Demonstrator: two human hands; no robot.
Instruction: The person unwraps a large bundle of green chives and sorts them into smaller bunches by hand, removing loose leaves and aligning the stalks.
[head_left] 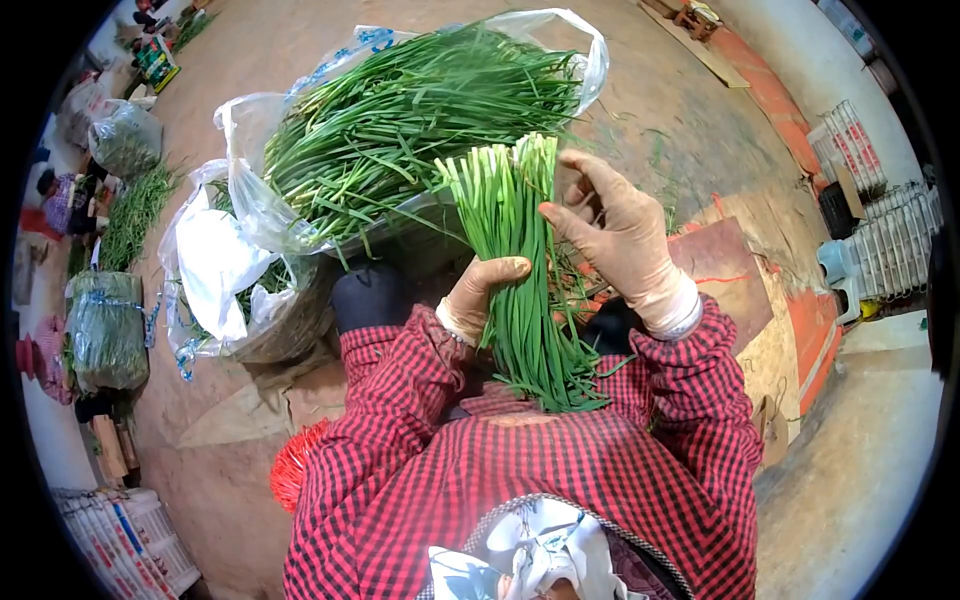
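Observation:
A thick bunch of garlic chives (520, 240) is upright in front of me, pale cut ends at the top and green leaves hanging toward my lap. My left hand (480, 295), in a pale thin glove, is wrapped round its middle with the thumb across the front. At the bunch's upper right edge is my gloved right hand (622, 228). Its thumb and forefinger are apart, close to the stems, with nothing visible between them. Just beyond lies a large heap of loose chives (430, 110) in an opened clear plastic bag (245, 150).
A white plastic bag (212, 260) sits at the left of the heap. Red string (298, 465) lies by my left side. Farther left stands a wrapped bundle of greens (105, 330), with other people along the wall. Stacked white crates (890, 240) stand at the right.

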